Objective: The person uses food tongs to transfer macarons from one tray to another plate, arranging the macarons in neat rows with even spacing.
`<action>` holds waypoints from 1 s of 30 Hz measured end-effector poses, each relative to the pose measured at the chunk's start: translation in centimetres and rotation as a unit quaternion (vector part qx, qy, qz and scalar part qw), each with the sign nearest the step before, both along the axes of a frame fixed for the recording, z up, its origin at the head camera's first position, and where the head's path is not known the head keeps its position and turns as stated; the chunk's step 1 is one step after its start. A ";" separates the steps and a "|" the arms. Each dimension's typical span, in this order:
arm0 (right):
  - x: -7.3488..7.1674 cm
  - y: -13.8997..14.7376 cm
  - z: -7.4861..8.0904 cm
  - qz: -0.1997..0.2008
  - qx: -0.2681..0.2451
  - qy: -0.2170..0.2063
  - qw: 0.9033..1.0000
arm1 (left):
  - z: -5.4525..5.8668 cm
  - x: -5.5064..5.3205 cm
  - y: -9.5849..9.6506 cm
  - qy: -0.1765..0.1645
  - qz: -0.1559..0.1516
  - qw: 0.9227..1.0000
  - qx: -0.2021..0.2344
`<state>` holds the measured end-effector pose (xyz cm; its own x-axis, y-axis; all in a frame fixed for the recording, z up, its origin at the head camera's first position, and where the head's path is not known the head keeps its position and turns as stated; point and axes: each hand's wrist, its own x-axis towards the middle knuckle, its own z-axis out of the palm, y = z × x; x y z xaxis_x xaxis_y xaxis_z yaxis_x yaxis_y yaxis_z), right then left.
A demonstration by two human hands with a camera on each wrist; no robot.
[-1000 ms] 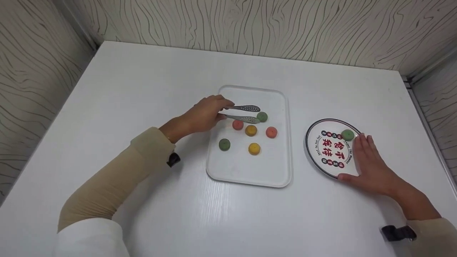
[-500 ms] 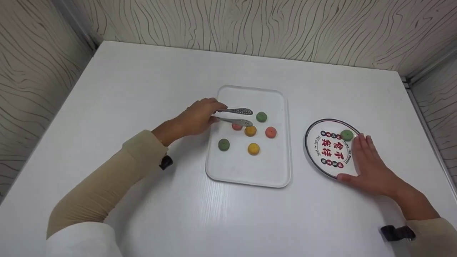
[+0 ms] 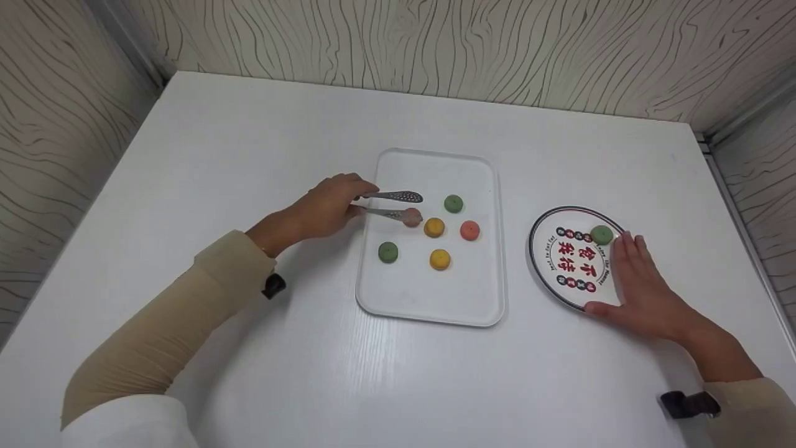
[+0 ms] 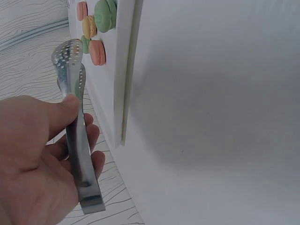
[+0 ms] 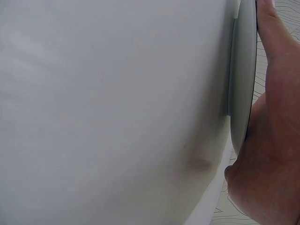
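Note:
My left hand (image 3: 329,205) grips metal tongs (image 4: 79,140) between thumb and fingers, their perforated tips spread apart. In the head view the tongs reach over the left edge of a white tray (image 3: 429,305), and the lower tip overlaps a pink macaron (image 3: 411,217). Other macarons lie on the tray: a yellow one (image 3: 434,228), another yellow (image 3: 439,259), a pink one (image 3: 469,230) and green ones (image 3: 453,203). My right hand (image 3: 647,298) rests on the right rim of a round plate (image 3: 563,218), fingers straight. A green macaron (image 3: 601,234) sits on the plate near the fingertips.
The white table (image 3: 280,373) carries the tray at its middle and the plate to the right. Wood-grain patterned panels (image 3: 423,50) stand along the back and both sides. Dark straps with a black piece (image 3: 690,404) show at the wrists.
My left hand has drawn back to the left with the tongs, away from the upper green macaron. The right hand stays on the plate, and the macarons keep their places.

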<state>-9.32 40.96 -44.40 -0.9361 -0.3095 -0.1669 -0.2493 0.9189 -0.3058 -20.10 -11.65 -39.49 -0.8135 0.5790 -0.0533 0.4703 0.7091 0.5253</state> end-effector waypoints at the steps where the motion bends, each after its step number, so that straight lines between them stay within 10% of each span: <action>1: 0.0 0.0 0.0 0.000 -0.001 -0.001 1.000 | -0.1 0.0 -0.1 -0.001 -0.001 1.000 -0.001; 30: -0.1 0.0 0.0 0.001 0.002 -0.003 1.000 | -0.3 0.3 -0.5 0.015 0.011 0.998 -0.068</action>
